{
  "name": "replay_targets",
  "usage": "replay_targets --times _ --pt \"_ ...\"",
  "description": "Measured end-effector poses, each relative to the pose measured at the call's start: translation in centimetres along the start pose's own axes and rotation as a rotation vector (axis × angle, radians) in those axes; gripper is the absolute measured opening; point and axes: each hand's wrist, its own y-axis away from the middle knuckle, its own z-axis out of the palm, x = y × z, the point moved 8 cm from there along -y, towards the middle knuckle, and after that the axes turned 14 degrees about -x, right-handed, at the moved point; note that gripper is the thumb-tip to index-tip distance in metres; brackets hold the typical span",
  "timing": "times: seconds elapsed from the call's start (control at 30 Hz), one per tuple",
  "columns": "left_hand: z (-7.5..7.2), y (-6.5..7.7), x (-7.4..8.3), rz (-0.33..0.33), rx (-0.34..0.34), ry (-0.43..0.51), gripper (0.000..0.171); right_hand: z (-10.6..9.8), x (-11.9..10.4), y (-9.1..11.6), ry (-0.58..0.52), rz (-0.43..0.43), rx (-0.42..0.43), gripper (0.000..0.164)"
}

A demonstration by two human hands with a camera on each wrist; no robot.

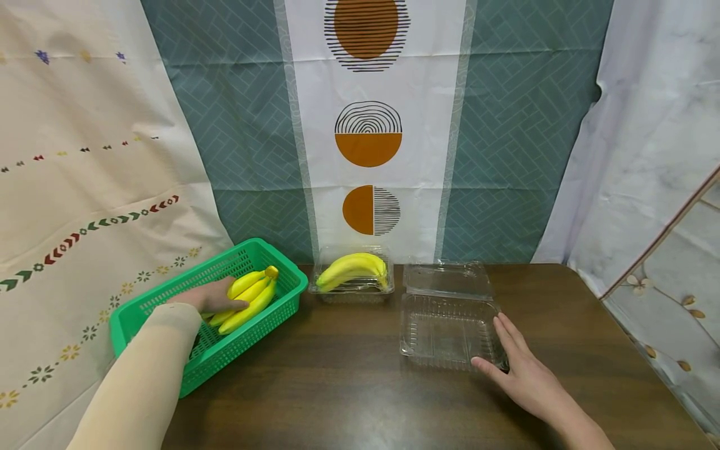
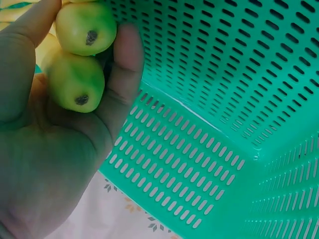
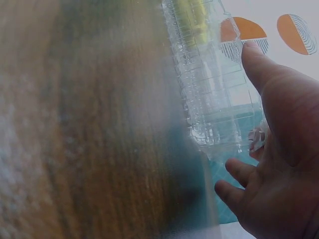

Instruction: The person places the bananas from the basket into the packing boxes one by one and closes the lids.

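Observation:
At the left, a bunch of bananas [image 1: 255, 299] lies inside a green plastic basket [image 1: 243, 359]. My left hand [image 1: 210, 296] reaches into the basket and grips the bunch. In the left wrist view the thumb and fingers curl around the blunt banana tips [image 2: 82, 82]. On the right, a clear plastic clamshell box [image 1: 441, 334] stands with its lid [image 1: 447, 279] folded back. My right hand [image 1: 523, 375] rests at the box's front right corner, fingers and thumb spread straight along its edges. The right wrist view shows the thumb beside the clear wall.
A second clear box [image 1: 351, 291] with yellow bananas [image 1: 351, 270] inside stands at the back middle, against the patterned cloth [image 1: 371, 181]. The brown wooden table [image 1: 337, 387] ends at the right by a marble-patterned sheet [image 1: 652, 162]. A cream embroidered cloth [image 1: 84, 156] hangs at the left.

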Motion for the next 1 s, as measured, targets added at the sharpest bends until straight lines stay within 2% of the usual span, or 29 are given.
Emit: replay_targets --times 0.2,0.27,0.4,0.5,0.63,0.87,1.0 --pt "-0.1 0.2 -0.1 0.040 0.002 -0.017 0.095 0.0 0.0 0.0 0.000 -0.001 -0.001 0.112" --pt "-0.4 -0.2 -0.6 0.058 0.014 -0.049 0.098 0.0 0.0 -0.1 0.002 -0.001 -0.002 0.112" --pt "-1.1 -0.2 -0.6 0.094 0.057 -0.097 0.096 0.0 0.0 0.0 0.006 0.004 -0.006 0.112" --pt "-1.4 0.6 0.0 0.103 0.087 -0.110 0.089 0.0 0.0 0.0 0.006 0.005 -0.006 0.111" --pt "-1.6 1.6 0.1 0.082 0.105 -0.134 0.083 0.0 0.0 0.1 0.004 0.002 -0.008 0.111" --pt "-2.6 2.5 -0.2 0.096 0.191 -0.197 0.079 0.0 0.0 0.0 0.007 0.007 -0.010 0.112" --pt "-3.1 3.1 -0.4 0.093 0.239 -0.207 0.083 0.0 0.1 -0.1 0.009 0.005 -0.014 0.112"
